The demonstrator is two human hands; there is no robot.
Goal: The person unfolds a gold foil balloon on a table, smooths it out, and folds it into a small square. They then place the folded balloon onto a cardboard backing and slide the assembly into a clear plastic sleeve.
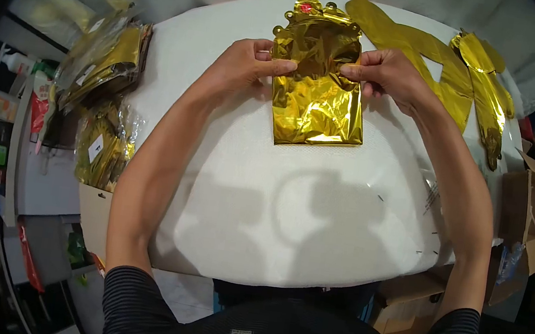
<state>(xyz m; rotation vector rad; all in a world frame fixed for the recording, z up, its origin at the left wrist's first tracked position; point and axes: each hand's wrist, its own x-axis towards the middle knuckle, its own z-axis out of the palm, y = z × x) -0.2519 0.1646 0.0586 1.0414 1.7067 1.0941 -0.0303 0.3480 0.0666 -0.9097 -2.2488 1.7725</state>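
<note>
A folded gold foil balloon (pixel 319 109) lies near the far middle of the white table, with small round tabs along its top and a red spot near the upper left. My left hand (pixel 254 64) pinches its left edge, thumb on top and fingers beneath. On the opposite edge, my right hand (pixel 388 75) grips the foil between thumb and fingers. The foil between the hands is creased and shiny. Just beyond my right hand, a flat gold foil balloon (pixel 426 42) with an opening in its shape is spread out.
Another bunched gold foil balloon (pixel 486 94) lies at the far right. Plastic-wrapped gold packets (pixel 109 58) are piled on the left above a carton (pixel 95 219). Open cardboard boxes (pixel 525 208) stand right of the white table (pixel 239 231). Small dark bits lie near its right edge.
</note>
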